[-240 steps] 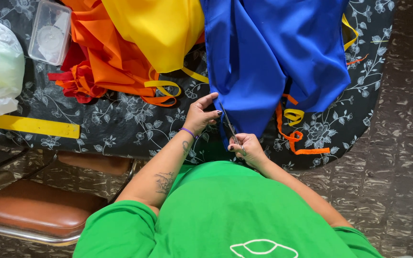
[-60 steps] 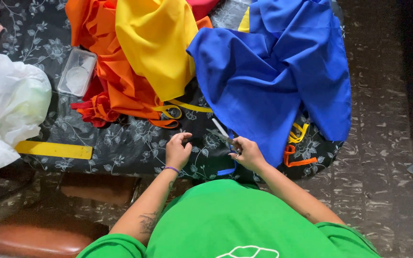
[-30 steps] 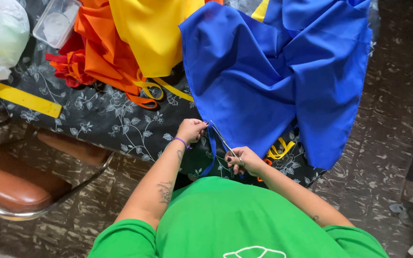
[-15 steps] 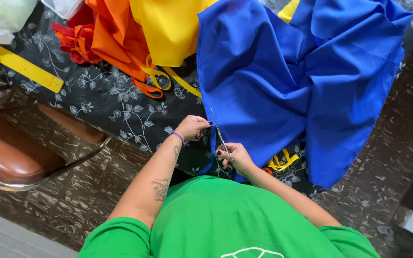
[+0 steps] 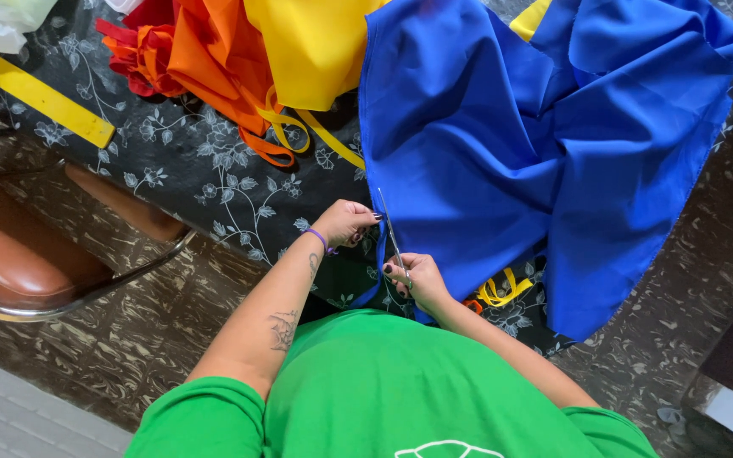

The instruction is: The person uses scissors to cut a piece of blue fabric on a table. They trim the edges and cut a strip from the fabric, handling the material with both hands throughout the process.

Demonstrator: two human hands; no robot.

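Draped over the black floral tablecloth [image 5: 214,182], the blue fabric [image 5: 511,153] is pinched at its edge by the left hand [image 5: 345,222]; scissors [image 5: 392,237] are gripped by the right hand [image 5: 413,276], above a marbled floor [image 5: 680,322] beside a brown chair [image 5: 19,263].

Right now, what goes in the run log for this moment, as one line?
right hand: holds scissors at edge of blue cloth | left hand: pinches that edge | table: orange cloth, yellow cloth
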